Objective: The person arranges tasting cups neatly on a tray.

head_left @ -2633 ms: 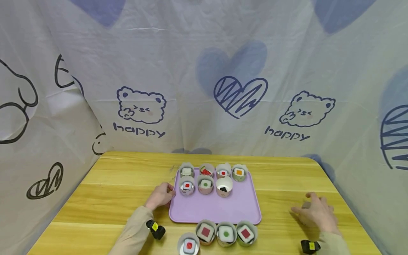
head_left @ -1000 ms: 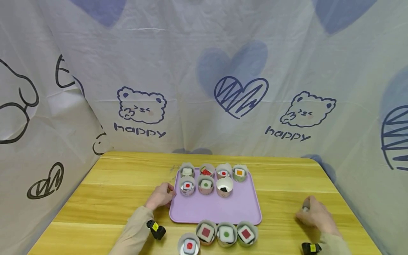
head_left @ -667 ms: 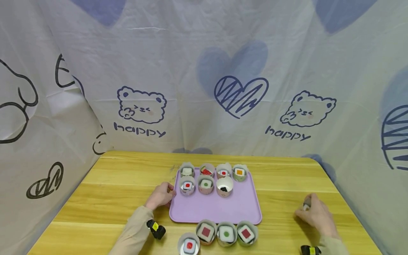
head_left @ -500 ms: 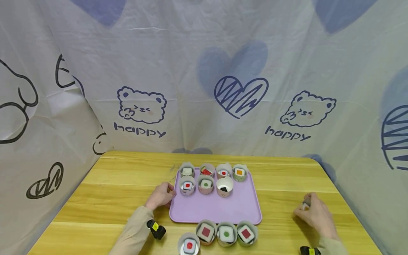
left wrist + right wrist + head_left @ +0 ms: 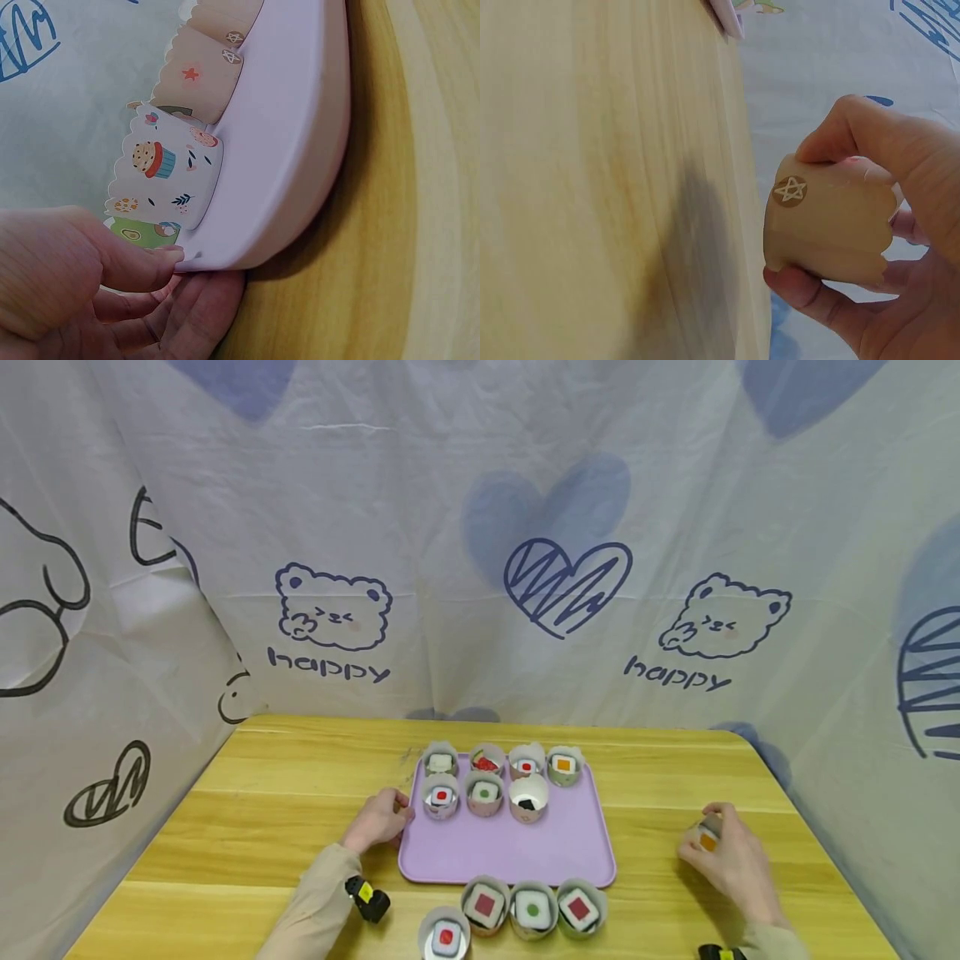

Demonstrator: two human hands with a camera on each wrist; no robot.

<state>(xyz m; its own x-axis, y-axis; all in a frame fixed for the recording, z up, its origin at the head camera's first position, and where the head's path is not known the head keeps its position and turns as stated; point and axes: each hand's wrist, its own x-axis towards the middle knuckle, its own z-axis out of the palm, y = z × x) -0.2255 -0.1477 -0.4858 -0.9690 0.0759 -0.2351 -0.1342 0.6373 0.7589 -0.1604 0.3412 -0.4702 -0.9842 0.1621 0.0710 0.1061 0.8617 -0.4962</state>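
Observation:
My left hand (image 5: 378, 820) pinches the left rim of a lilac tray (image 5: 510, 853); in the left wrist view the thumb lies on top and the fingers beneath. Over the table at the right, my right hand (image 5: 738, 864) grips a tan paper cupcake cup (image 5: 832, 217) with a star print. Its thumb and fingers hold the cup by opposite sides. Inside sits a toy sushi piece (image 5: 707, 840) with an orange centre. The cup appears lifted, with a shadow below. Several paper cups stand on the tray in two rows, among them a pink cup (image 5: 528, 810) holding something black.
In front of the tray several more filled cups stand on the wooden table (image 5: 262, 827), one of them (image 5: 444, 935) nearest the front. A printed cloth (image 5: 450, 485) hangs behind the table and along both sides.
My right hand had its fingers spread with no cup visible; it now holds the cup and has shifted left and slightly away. The orange centre has come into view. My left hand stays put.

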